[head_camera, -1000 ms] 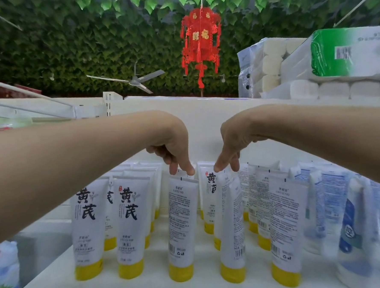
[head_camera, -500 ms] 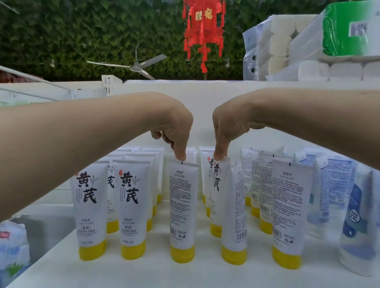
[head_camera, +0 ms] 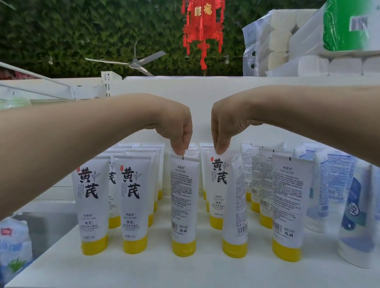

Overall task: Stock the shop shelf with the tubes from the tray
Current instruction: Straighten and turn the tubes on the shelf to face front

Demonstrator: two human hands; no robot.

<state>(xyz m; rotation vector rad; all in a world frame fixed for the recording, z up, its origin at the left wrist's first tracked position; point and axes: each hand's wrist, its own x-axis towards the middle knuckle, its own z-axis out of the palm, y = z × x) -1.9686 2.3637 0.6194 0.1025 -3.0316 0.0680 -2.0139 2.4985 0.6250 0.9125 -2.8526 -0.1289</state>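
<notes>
Several white tubes with yellow caps stand cap-down in rows on the white shelf [head_camera: 192, 275]. My left hand [head_camera: 177, 131] pinches the top crimp of a front-row tube [head_camera: 182, 202] whose back label with barcode faces me. My right hand [head_camera: 224, 128] pinches the top of a tube [head_camera: 217, 186] one row back, its front with black characters turned toward me. A sideways tube [head_camera: 234, 208] stands just in front of it. The tray is not in view.
White tubes with blue print [head_camera: 353, 211] crowd the shelf's right end. Packs of toilet paper [head_camera: 311, 38] sit on the shelf top at the upper right. A red lantern [head_camera: 203, 25] hangs against the leafy wall. Bagged goods [head_camera: 10, 248] lie lower left.
Both hands have dropped onto the tube tops and now pinch them. The tube under my right hand has turned its front toward me. My view has tilted downward.
</notes>
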